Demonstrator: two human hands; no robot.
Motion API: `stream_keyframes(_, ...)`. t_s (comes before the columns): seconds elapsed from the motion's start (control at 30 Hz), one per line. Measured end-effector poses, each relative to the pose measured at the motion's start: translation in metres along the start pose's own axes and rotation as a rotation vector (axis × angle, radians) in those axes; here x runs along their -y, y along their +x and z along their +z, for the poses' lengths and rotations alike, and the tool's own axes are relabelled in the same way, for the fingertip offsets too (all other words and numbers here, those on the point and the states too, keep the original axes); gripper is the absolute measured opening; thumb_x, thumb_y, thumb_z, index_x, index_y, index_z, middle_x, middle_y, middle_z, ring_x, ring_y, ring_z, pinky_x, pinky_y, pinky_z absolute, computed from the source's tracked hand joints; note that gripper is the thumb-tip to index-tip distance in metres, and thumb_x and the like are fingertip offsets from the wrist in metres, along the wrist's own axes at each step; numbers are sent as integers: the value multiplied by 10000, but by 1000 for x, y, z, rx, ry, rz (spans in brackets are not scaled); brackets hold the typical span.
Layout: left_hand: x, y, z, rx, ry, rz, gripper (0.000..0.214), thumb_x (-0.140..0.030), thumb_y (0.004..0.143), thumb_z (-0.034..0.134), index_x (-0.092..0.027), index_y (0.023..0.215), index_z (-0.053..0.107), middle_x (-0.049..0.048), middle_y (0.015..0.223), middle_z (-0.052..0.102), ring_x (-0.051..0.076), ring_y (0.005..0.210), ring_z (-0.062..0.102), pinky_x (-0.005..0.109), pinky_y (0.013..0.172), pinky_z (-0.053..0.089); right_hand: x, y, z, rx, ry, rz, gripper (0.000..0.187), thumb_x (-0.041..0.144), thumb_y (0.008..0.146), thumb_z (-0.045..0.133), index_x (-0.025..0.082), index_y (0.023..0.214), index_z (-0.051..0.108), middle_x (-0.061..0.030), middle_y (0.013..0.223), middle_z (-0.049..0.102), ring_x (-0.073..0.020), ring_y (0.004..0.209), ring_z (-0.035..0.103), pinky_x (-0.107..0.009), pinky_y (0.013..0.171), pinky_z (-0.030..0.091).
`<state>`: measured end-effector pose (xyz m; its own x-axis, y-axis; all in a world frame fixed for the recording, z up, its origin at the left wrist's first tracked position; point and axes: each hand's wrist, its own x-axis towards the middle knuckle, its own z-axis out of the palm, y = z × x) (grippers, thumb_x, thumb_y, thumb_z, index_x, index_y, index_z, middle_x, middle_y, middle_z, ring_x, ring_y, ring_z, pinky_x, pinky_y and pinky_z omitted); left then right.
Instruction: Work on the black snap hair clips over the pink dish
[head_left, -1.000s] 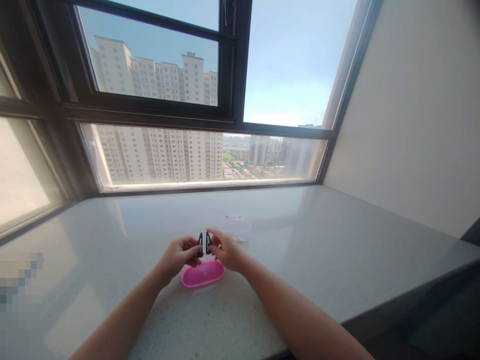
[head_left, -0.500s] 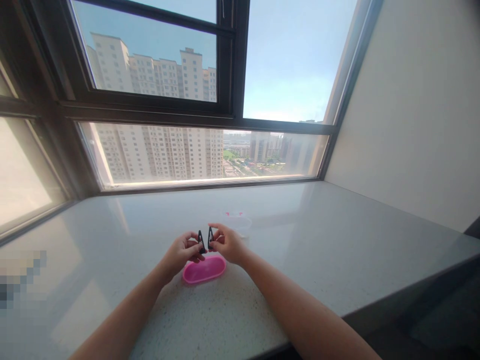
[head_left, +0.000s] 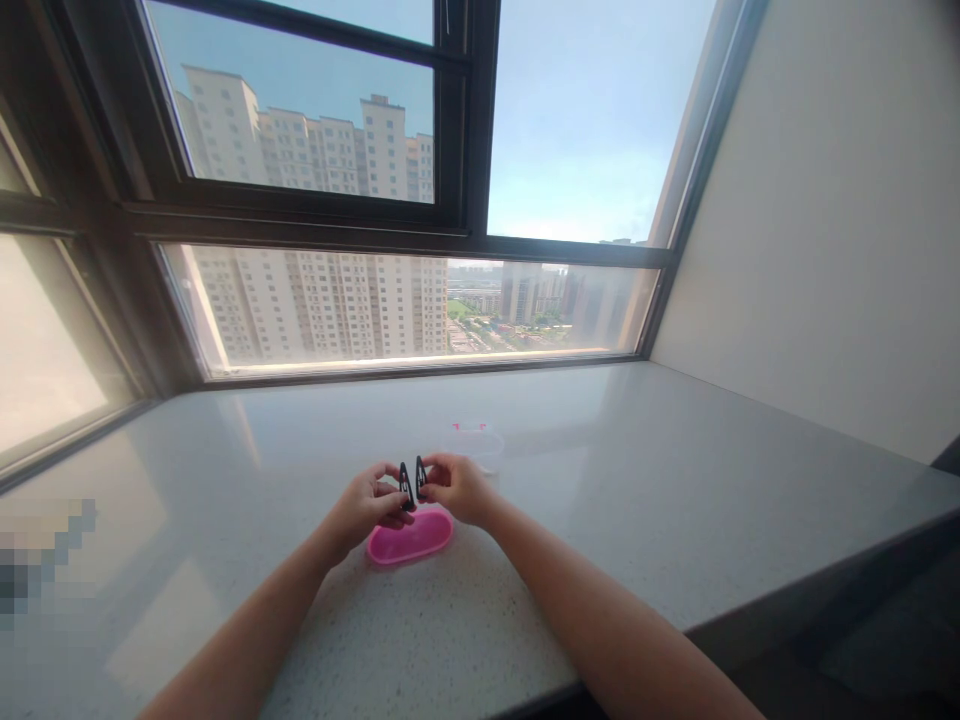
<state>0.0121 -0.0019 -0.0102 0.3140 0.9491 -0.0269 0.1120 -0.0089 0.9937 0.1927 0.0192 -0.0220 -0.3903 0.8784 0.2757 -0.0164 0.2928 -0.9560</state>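
While your left hand (head_left: 365,503) and right hand (head_left: 453,486) each pinch a small black snap hair clip upright, side by side, the pink oval plastic tray (head_left: 410,537) lies directly beneath on the table (head_left: 675,520).

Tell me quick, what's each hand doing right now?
Left hand: closed, pinching a black hair clip.
Right hand: closed, pinching another black hair clip, both above the pink oval lid.

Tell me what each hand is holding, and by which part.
The left hand pinches one black hair clip and the right hand another, each by its lower end, above the pink tray.
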Motion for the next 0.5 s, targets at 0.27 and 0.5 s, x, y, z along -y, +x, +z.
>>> stream_keyframes(0.27,-2,-2,2,36,10,4,405,-408,729,635,-181,957,388,53,621,697,214,534,682,252,454,505,6,-1,0,10,47,57,252,232,589,725,98,790,653,-25,645,647,-172,618,629,-324,631,515)
stream_keyframes(0.5,0,-1,0,56,25,75,393,-357,731,642,-182,970,384,23,613,678,197,527,673,244,460,492,4,-2,-1,50,54,52,293,271,582,744,91,789,639,-29,628,636,-175,608,629,-334,620,517)
